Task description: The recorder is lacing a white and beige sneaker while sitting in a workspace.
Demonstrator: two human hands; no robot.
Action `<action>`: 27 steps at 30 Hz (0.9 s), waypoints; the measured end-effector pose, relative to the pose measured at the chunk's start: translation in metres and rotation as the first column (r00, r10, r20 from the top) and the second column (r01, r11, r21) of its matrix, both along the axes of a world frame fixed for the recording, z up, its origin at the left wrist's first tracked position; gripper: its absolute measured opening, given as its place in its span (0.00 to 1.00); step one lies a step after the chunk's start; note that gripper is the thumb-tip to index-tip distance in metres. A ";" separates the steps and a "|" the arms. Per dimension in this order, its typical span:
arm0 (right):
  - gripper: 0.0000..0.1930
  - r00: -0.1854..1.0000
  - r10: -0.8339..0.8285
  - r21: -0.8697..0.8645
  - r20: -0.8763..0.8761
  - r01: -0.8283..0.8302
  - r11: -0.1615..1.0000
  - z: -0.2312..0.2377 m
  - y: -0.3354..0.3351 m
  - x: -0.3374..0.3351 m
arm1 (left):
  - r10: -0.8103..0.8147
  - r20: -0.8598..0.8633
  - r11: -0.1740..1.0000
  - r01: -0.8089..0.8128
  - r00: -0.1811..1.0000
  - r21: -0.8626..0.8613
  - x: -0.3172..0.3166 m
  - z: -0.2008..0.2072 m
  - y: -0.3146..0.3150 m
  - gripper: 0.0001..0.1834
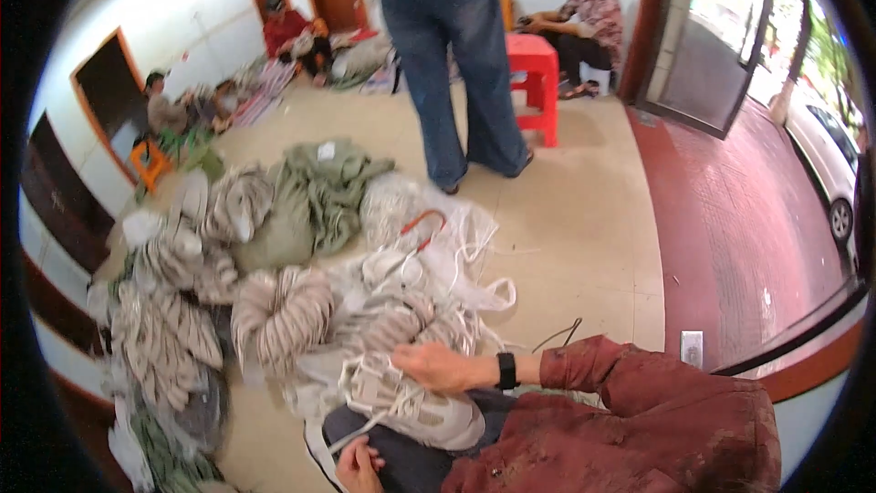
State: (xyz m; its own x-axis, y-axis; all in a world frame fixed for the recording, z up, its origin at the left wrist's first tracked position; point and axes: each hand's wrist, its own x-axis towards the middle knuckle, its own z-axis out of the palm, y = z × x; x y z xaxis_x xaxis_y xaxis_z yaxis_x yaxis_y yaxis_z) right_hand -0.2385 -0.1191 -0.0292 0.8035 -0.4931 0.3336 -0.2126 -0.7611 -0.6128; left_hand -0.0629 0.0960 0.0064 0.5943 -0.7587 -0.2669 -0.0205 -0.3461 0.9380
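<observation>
A pale grey sneaker with white laces lies on my lap, on dark trousers. My right hand, with a black watch on the wrist and a red patterned sleeve behind it, rests on top of the shoe with its fingers in the laces. My left hand sits at the lower edge, pinching the end of a white lace that runs up to the shoe.
Bundles of beige cord and clear plastic bags cover the floor in front, with green cloth and orange-handled scissors. A person in jeans stands by a red stool. Others sit at the back. An open doorway is on the right.
</observation>
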 end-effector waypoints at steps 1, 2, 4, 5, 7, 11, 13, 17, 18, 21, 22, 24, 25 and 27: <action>0.12 0.999 -0.037 0.027 -0.029 0.038 0.999 0.008 0.001 0.000 | -0.022 0.008 1.000 0.022 1.000 0.012 0.004 0.000 0.000 0.15; 0.13 0.996 -0.068 0.057 -0.059 0.071 0.996 0.013 0.001 0.001 | -0.051 0.016 0.999 0.051 0.999 -0.013 0.006 0.000 -0.003 0.15; 0.14 0.992 -0.114 0.042 -0.060 0.116 0.992 0.015 0.001 0.002 | -0.067 0.002 0.998 0.067 0.998 -0.005 0.003 0.006 -0.007 0.15; 0.14 0.989 -0.133 0.050 -0.070 0.137 0.989 0.013 0.003 0.003 | -0.078 0.007 0.997 0.078 0.997 -0.020 0.005 0.002 -0.005 0.15; 0.15 0.986 -0.162 0.015 -0.036 0.163 0.987 0.006 0.004 0.010 | -0.049 -0.028 0.998 0.048 0.998 -0.041 0.007 -0.005 -0.003 0.15; 0.15 0.942 -0.324 -0.030 0.087 0.328 0.944 -0.015 -0.036 0.010 | -0.070 -0.007 0.995 0.069 0.998 -0.074 0.006 -0.001 -0.004 0.14; 0.15 0.885 -0.426 -0.021 0.189 0.438 0.899 -0.014 -0.054 0.006 | -0.053 -0.016 0.995 0.052 0.998 -0.080 0.005 0.001 -0.002 0.15; 0.11 0.909 -0.402 -0.078 0.114 0.412 0.908 0.006 -0.061 -0.005 | -0.065 -0.047 0.993 0.060 0.997 -0.102 0.007 -0.002 -0.001 0.15; 0.09 0.941 -0.262 -0.091 0.214 0.286 0.954 0.006 -0.048 -0.002 | -0.086 -0.065 0.988 0.076 0.994 -0.136 0.007 -0.002 -0.002 0.15; 0.12 0.954 0.207 0.147 0.219 -0.242 0.959 0.010 0.009 0.015 | -0.069 -0.086 0.993 0.060 0.994 -0.101 0.009 -0.009 -0.004 0.15; 0.12 0.935 0.292 0.111 0.203 -0.318 0.942 0.011 0.022 0.021 | -0.072 -0.077 0.994 0.066 0.994 -0.087 0.008 -0.003 -0.005 0.15; 0.12 0.964 0.246 0.091 0.098 -0.255 0.963 0.020 0.033 0.024 | -0.069 -0.066 0.995 0.065 0.995 -0.071 0.009 -0.003 -0.003 0.15; 0.13 0.981 0.194 0.059 -0.008 -0.193 0.979 0.023 0.035 0.025 | -0.086 -0.043 0.993 0.082 0.995 -0.082 0.012 -0.007 -0.003 0.15; 0.13 0.977 0.213 0.049 -0.015 -0.212 0.976 0.022 0.034 0.028 | -0.074 -0.046 0.993 0.069 0.996 -0.100 0.009 -0.004 -0.002 0.14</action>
